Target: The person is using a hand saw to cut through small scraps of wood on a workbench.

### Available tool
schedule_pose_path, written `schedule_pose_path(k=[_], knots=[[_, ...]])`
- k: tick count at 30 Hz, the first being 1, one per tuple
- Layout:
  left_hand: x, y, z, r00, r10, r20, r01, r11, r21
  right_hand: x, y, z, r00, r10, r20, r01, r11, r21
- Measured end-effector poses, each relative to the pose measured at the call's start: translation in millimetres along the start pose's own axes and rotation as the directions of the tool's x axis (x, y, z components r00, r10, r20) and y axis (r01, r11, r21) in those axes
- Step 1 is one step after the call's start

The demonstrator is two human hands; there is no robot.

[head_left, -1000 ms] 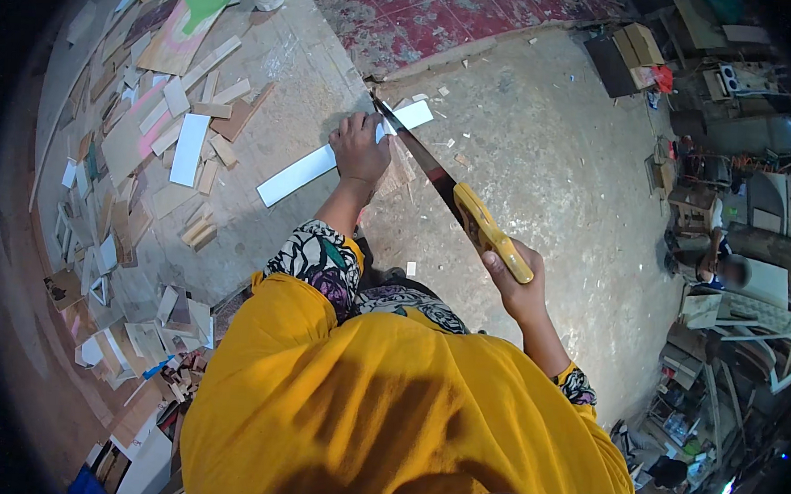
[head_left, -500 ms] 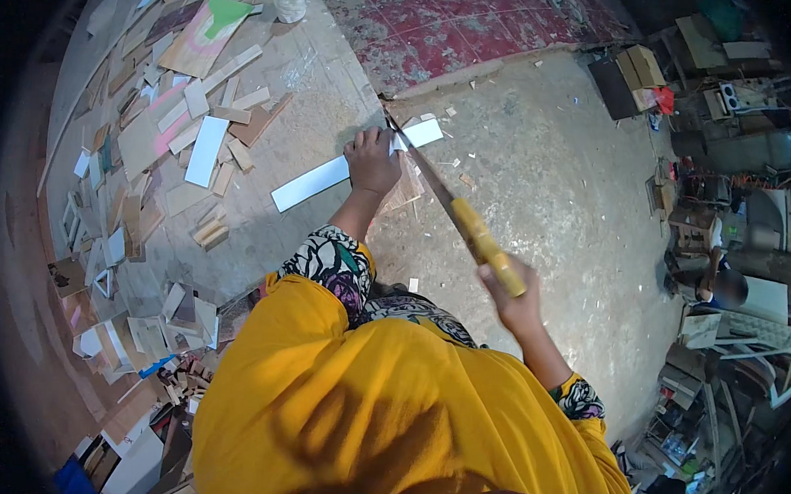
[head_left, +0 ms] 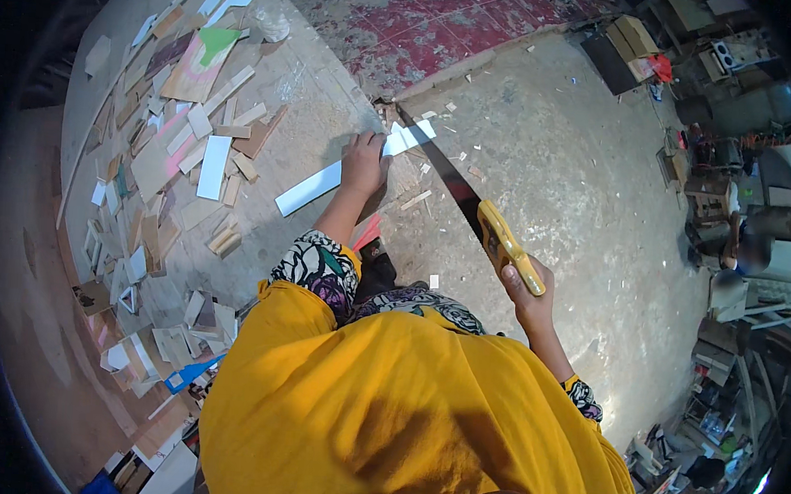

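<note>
My left hand (head_left: pixel 362 162) grips the long white strip (head_left: pixel 305 189) with bent fingers, where it lies across the board's edge. My right hand (head_left: pixel 527 294) holds the yellow handle (head_left: pixel 507 244) of a handsaw. The saw's dark blade (head_left: pixel 453 177) runs diagonally up to the strip's right end, crossing it a little to the right of my left hand. Whether the teeth touch the strip, I cannot tell. A pink-red object (head_left: pixel 366 230) shows below my left wrist, beside my dark-clad leg.
Scattered wood offcuts (head_left: pixel 232 131) cover the large board (head_left: pixel 320 73) on the left. Concrete floor (head_left: pixel 578 185) extends to the right, bordered above by red tiles (head_left: pixel 443 26). Stacked boxes (head_left: pixel 630 45) stand at the upper right. A person (head_left: pixel 727 242) is among clutter along the right.
The saw has shifted right along the strip, away from my left hand, leaving more white showing between them. More of my leg and the pink-red object now shows; the view has shifted slightly.
</note>
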State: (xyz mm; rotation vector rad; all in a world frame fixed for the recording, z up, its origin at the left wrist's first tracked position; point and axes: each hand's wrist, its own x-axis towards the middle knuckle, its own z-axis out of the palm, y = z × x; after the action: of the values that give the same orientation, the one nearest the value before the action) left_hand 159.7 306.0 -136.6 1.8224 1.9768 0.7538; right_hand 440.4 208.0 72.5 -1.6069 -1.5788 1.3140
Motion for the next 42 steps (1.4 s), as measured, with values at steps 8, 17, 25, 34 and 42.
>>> schedule_pose_path(k=[8,17,25,34,42], knots=[[-2,12,2,0.979,-0.185,-0.089,0.191,0.980,0.063,-7,15,10,0.999,-0.043,-0.010,0.042,0.996,-0.075],[8,7,-2,0.984,-0.052,-0.172,0.073,0.990,0.117,-13,20,4,0.995,-0.073,-0.073,0.070,0.997,-0.043],[-15,17,0,0.965,0.005,-0.263,-0.024,0.997,-0.068,-30,28,-1,0.997,-0.038,-0.070,0.034,0.998,-0.054],[-26,4,22,0.967,0.053,-0.249,-0.086,0.988,-0.125,-48,44,-8,0.999,-0.005,-0.052,0.001,0.996,-0.085],[-20,10,21,0.964,0.004,-0.265,-0.034,0.994,-0.106,-46,45,-8,0.996,-0.086,-0.019,0.083,0.990,-0.114]])
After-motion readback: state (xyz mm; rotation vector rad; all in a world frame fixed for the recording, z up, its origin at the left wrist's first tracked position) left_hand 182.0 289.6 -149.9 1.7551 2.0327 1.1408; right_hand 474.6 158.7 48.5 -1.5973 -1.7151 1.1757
